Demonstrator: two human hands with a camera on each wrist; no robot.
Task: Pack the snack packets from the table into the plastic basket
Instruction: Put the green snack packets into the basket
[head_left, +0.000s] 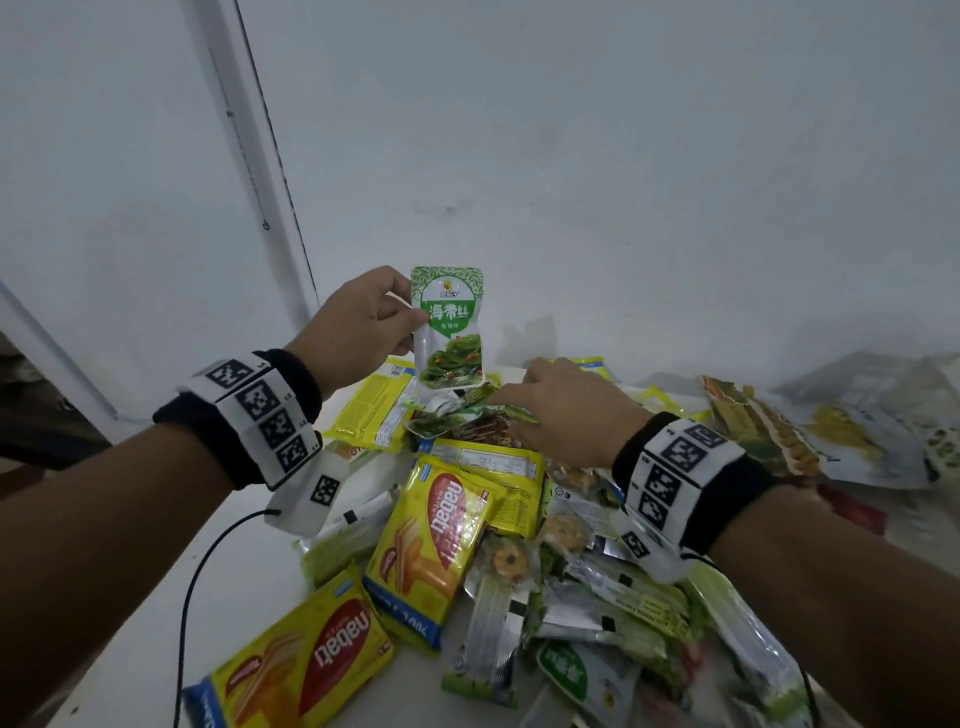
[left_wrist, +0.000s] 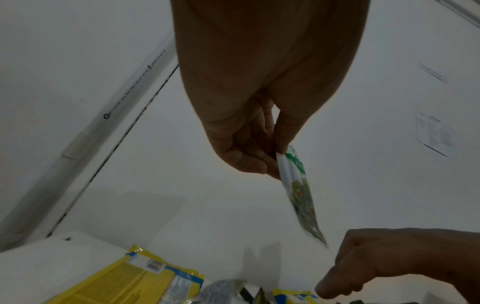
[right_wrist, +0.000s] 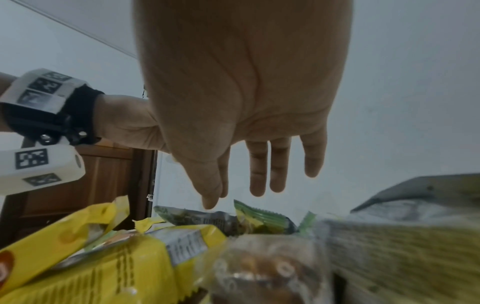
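My left hand holds a small green and white seaweed packet upright above the pile, pinched at its left edge between thumb and fingers. The left wrist view shows the same packet edge-on, hanging from my fingers. My right hand reaches low over the heap with straight fingers, just above small green packets. Two yellow wafer packs lie in the pile's near part. No basket shows in any view.
Snack packets cover the white table, with larger corn-print bags at the right. A black cable runs over the table's left part. A white wall stands close behind, and a brown wooden door shows at the left.
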